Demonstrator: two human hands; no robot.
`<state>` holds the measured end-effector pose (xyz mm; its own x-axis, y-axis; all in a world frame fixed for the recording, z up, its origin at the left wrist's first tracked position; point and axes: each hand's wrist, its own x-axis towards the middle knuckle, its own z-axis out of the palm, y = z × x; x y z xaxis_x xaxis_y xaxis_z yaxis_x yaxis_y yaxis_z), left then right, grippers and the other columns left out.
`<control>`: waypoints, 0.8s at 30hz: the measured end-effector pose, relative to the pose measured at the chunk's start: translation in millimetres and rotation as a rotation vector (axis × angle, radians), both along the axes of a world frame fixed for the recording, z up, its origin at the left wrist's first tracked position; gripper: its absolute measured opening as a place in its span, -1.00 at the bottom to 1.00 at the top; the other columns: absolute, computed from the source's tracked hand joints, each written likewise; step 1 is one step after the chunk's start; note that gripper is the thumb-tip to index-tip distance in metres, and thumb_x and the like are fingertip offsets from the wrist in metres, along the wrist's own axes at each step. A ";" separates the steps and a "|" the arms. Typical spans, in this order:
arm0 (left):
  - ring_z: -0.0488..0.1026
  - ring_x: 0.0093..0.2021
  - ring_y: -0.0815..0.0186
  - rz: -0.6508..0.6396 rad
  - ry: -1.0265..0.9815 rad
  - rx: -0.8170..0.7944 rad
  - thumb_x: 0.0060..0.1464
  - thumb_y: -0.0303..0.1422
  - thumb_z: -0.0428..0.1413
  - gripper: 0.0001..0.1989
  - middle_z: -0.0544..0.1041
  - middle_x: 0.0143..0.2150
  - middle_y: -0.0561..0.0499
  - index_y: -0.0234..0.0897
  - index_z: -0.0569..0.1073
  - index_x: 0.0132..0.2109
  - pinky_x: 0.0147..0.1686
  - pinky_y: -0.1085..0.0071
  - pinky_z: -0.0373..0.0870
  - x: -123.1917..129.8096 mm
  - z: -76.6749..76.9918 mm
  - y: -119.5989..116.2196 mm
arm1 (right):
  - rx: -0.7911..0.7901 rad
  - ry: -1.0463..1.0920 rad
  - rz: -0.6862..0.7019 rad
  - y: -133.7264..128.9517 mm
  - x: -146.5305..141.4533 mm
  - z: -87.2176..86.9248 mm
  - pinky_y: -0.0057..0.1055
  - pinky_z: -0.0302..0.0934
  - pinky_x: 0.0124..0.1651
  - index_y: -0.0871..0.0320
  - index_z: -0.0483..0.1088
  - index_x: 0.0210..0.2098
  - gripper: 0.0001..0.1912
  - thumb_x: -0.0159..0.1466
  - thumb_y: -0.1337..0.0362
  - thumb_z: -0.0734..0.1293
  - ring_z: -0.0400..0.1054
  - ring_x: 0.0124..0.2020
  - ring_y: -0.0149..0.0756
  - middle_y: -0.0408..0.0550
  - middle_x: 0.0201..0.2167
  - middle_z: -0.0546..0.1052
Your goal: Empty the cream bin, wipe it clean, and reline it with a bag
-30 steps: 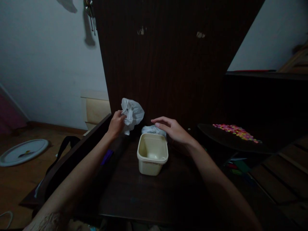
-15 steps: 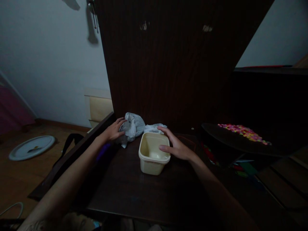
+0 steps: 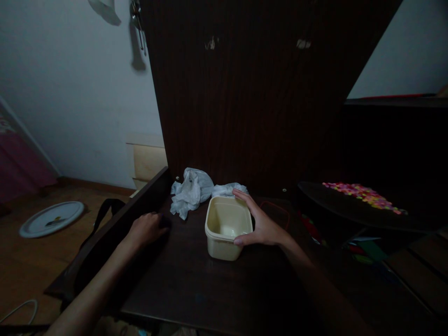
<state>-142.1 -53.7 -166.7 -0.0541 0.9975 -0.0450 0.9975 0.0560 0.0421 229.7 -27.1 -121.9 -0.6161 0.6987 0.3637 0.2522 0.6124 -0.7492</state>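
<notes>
A cream plastic container (image 3: 224,252), open at the top and with nothing seen inside, stands upright on the dark wooden surface (image 3: 196,294). My right hand (image 3: 261,221) wraps round its right side, thumb at the front rim and fingers at the back corner. Left of the container, my left hand (image 3: 149,228) is low by the raised side board, its fingers curled round something dark that I cannot make out. Crumpled white plastic bags, one larger (image 3: 192,189) and one smaller (image 3: 229,189), lie behind the container.
A raised wooden side board (image 3: 119,228) edges the surface on the left. A tall dark panel (image 3: 245,116) rises behind. To the right, a shelf (image 3: 332,200) bears many small colourful pieces (image 3: 364,193). A white round lid-like disc (image 3: 35,224) lies on the floor.
My left hand has moved from the larger plastic bag down and toward me, and its fingers have curled. My right hand has closed round the container's side.
</notes>
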 end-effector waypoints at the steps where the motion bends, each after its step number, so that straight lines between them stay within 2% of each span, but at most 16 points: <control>1: 0.60 -0.05 -0.13 0.009 0.017 -0.003 0.14 -0.23 0.09 -0.73 0.63 -0.11 -0.31 -0.30 0.58 -0.18 -0.13 0.15 0.50 -1.3 -2.6 0.0 | 0.019 -0.004 -0.001 0.8 0.2 0.6 0.09 -0.22 0.48 0.04 0.01 0.43 0.25 -0.11 -0.03 0.64 -0.10 0.47 0.16 0.19 0.45 0.03; 6: 0.62 -0.07 -0.08 0.018 0.070 -0.030 0.22 -0.36 -0.03 -0.72 0.65 -0.13 -0.27 -0.28 0.59 -0.19 -0.13 0.18 0.51 -6.4 -0.8 -0.5 | 0.063 0.013 -0.040 8.6 0.0 -0.4 0.12 -0.17 0.46 0.02 0.07 0.40 0.21 -0.11 -0.04 0.64 -0.02 0.43 0.18 0.19 0.40 0.11; 8: 0.61 -0.01 -0.04 0.000 0.059 -0.017 0.23 -0.45 -0.09 -0.67 0.64 -0.02 -0.26 -0.28 0.57 -0.08 -0.08 0.18 0.51 -8.1 1.5 -0.8 | 0.049 0.030 -0.061 11.7 -0.9 -2.0 0.11 -0.15 0.45 0.01 0.09 0.39 0.19 -0.11 -0.05 0.63 0.00 0.42 0.17 0.17 0.39 0.13; 10: 0.56 0.11 0.06 -0.039 0.035 0.006 0.15 -0.60 -0.10 -0.52 0.56 0.16 -0.19 -0.24 0.51 0.11 0.04 0.24 0.48 -9.7 3.1 -0.2 | 0.026 0.045 -0.065 13.9 -1.9 -3.4 0.09 -0.11 0.44 0.02 0.09 0.38 0.18 -0.11 -0.06 0.63 0.04 0.40 0.15 0.16 0.38 0.14; 12: 0.49 0.21 0.14 -0.100 0.011 0.017 -0.02 -0.72 -0.09 -0.29 0.45 0.31 -0.12 -0.20 0.41 0.25 0.16 0.30 0.41 -10.8 3.5 1.6 | 0.011 0.054 -0.053 15.0 -2.4 -4.0 0.07 -0.10 0.44 0.01 0.09 0.38 0.17 -0.11 -0.06 0.63 0.05 0.40 0.13 0.15 0.38 0.14; 14: 0.46 0.24 0.11 -0.156 -0.006 0.009 -0.13 -0.77 -0.07 -0.18 0.44 0.32 -0.09 -0.19 0.40 0.29 0.20 0.28 0.38 -11.0 2.8 4.3 | 0.006 0.057 -0.041 15.3 -2.5 -3.8 0.07 -0.10 0.45 0.01 0.09 0.38 0.17 -0.10 -0.05 0.63 0.05 0.40 0.12 0.15 0.38 0.13; 18: 0.51 0.11 0.00 -0.181 -0.002 0.012 -0.09 -0.73 -0.03 -0.34 0.61 0.08 -0.15 -0.17 0.59 0.09 0.10 0.20 0.45 -10.0 0.3 11.0 | 0.002 0.029 -0.029 15.7 -1.4 -1.7 0.08 -0.13 0.46 0.03 0.08 0.38 0.17 -0.09 -0.05 0.62 0.02 0.42 0.12 0.17 0.39 0.12; 21: 0.52 0.05 -0.02 -0.182 0.018 0.025 -0.05 -0.67 -0.01 -0.50 0.61 -0.05 -0.23 -0.23 0.66 -0.06 0.05 0.20 0.47 -11.2 2.0 14.4 | 0.011 0.010 -0.016 16.5 -0.6 -0.2 0.10 -0.19 0.47 0.05 0.07 0.38 0.16 -0.07 -0.04 0.62 -0.04 0.45 0.13 0.20 0.40 0.10; 24: 0.51 0.04 -0.09 -0.197 0.042 0.024 -0.01 -0.61 0.02 -0.63 0.58 -0.09 -0.30 -0.31 0.68 -0.18 0.06 0.15 0.46 -15.6 8.4 14.1 | 0.021 -0.001 -0.008 18.1 0.1 0.7 0.13 -0.24 0.47 0.07 0.08 0.37 0.15 -0.07 -0.03 0.62 -0.07 0.46 0.15 0.23 0.41 0.08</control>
<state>-157.7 -39.6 -158.2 0.1408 0.9898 -0.0227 0.9900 -0.1409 -0.0008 229.9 -9.1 -121.3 -0.6108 0.6958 0.3778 0.2580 0.6261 -0.7358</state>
